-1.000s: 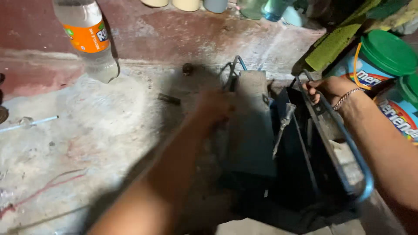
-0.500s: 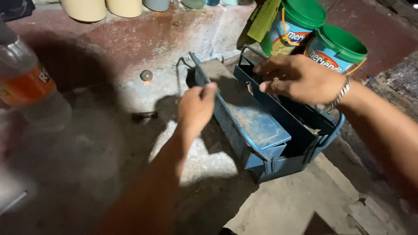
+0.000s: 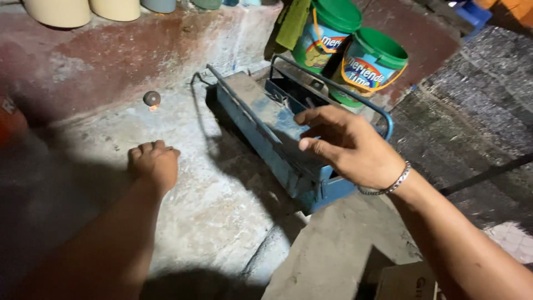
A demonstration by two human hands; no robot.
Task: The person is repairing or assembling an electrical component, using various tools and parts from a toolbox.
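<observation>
Change since earlier frame: left hand (image 3: pixel 154 165) has come off the blue metal cantilever toolbox (image 3: pixel 288 136) and now sits on the pale concrete floor (image 3: pixel 222 211); right hand (image 3: pixel 347 147) has lifted out of the box and hovers over its near end.
View shift: camera has pulled back, clear plastic bottle with orange label no longer seen whole, only an orange blur at left edge.
Toolbox position: on the floor, far end close to the red-stained wall step (image 3: pixel 111 55), near end at a raised concrete slab (image 3: pixel 333 250).
Toolbox axis: long axis diagonal, upper-left far end to lower-right near end.
Toolbox state: open, tray swung toward the left, thin bar handles (image 3: pixel 333 83) raised.
Toolbox contents: dark, some tools inside, kinds cannot be told.
Left hand: loosely curled, knuckles up, touching floor, holding nothing, apart from toolbox.
Right hand: open, fingers spread and bent, empty, metal bracelet (image 3: pixel 388 186) on wrist.
Buckets: 2 plastic buckets with green lids (image 3: pixel 363 53) just behind toolbox, lids shut, contents hidden.
Small item: 1 round dark knob (image 3: pixel 151 98) at the foot of the wall step, left of toolbox.
Top edge: bases of several pale pots (image 3: pixel 83 8) on the ledge.
</observation>
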